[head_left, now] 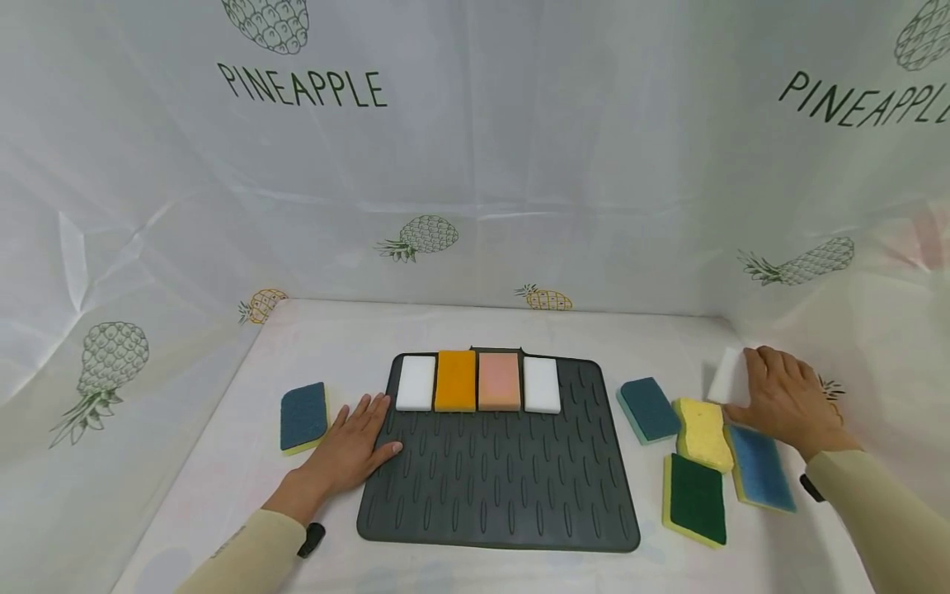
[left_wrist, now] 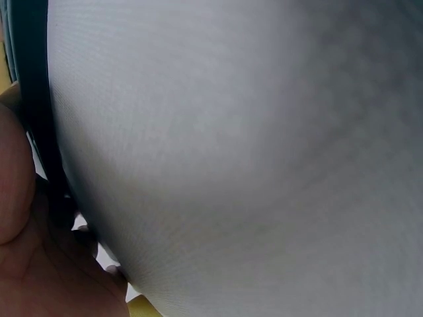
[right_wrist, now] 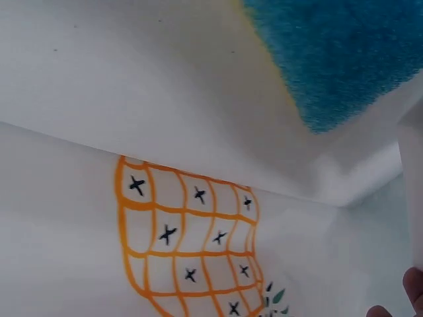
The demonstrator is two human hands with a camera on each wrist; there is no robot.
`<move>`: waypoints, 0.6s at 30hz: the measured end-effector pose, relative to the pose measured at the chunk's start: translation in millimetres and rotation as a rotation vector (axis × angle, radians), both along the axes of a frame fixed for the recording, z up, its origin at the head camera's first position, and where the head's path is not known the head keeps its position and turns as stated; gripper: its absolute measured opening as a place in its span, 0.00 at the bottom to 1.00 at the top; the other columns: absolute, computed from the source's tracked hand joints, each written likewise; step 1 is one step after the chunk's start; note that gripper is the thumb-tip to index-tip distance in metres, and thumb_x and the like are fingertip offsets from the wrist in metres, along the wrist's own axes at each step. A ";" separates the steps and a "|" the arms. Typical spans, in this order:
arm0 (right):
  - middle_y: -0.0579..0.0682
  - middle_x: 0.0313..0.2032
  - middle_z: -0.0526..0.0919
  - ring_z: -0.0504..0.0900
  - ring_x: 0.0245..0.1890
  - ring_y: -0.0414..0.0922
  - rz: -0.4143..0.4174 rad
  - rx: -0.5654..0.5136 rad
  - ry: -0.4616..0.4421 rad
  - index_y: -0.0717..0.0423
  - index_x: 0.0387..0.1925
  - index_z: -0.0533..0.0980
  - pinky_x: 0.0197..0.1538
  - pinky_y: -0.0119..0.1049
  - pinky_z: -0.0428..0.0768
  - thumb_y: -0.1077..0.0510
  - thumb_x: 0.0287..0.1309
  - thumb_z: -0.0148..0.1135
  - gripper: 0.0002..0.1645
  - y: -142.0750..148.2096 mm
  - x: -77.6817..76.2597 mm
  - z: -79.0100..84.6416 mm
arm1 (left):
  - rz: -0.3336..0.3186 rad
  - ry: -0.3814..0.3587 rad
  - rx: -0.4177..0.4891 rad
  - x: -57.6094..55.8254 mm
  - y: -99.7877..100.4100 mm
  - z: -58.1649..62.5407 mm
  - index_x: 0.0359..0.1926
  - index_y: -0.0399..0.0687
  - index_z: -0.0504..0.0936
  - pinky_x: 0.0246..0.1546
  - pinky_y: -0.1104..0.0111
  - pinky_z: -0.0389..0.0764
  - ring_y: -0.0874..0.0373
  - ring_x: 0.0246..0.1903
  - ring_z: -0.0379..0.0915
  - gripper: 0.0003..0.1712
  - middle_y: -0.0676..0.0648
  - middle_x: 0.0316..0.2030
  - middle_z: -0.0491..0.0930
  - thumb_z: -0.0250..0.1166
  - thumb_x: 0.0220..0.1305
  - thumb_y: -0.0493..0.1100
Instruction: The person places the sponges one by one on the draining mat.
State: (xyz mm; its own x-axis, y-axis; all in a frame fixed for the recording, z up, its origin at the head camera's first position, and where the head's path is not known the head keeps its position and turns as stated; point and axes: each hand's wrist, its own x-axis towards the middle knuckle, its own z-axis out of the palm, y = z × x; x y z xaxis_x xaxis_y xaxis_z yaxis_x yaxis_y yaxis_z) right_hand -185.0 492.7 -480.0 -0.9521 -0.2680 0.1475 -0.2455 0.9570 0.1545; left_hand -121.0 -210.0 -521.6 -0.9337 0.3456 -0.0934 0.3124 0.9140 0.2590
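Note:
My left hand (head_left: pixel 349 445) rests with spread fingers on the left edge of a dark grey ridged mat (head_left: pixel 497 478). In a row along the mat's far side lie a white sponge (head_left: pixel 416 384), an orange sponge (head_left: pixel 455 381), a pink sponge (head_left: pixel 499 382) and another white sponge (head_left: pixel 542 384). Over at the right, my right hand (head_left: pixel 790 400) grips a further white sponge (head_left: pixel 727 375) between thumb and fingers. This sponge stands tilted, partly hidden by the hand. Just below that hand lies a blue sponge (head_left: pixel 763 469), whose corner fills the top of the right wrist view.
Right of the mat lie a teal scouring sponge (head_left: pixel 650 410), a yellow wavy-edged sponge (head_left: pixel 703 435) and a dark green scouring sponge (head_left: pixel 696 499). A blue-grey scouring sponge (head_left: pixel 303 417) is beside my left hand. A pineapple-printed sheet (head_left: pixel 475 165) rises behind and at both sides.

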 end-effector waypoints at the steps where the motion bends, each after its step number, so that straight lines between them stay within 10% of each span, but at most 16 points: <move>1: 0.77 0.62 0.66 0.65 0.61 0.75 -0.001 0.002 0.006 0.76 0.67 0.59 0.62 0.78 0.67 0.35 0.44 0.82 0.67 -1.8 -0.6 1.7 | 0.000 0.001 0.001 0.3 0.2 0.3 0.83 0.35 0.53 0.79 0.36 0.50 0.35 0.82 0.48 0.50 0.36 0.82 0.55 0.59 0.77 0.63; 18: 0.75 0.60 0.69 0.69 0.59 0.73 0.123 0.012 0.198 0.75 0.68 0.59 0.59 0.76 0.74 0.43 0.31 0.91 0.72 -47.3 -13.0 24.4 | -0.008 0.004 -0.005 -2.0 -1.1 1.1 0.82 0.35 0.54 0.79 0.36 0.51 0.35 0.81 0.49 0.50 0.36 0.81 0.56 0.59 0.78 0.63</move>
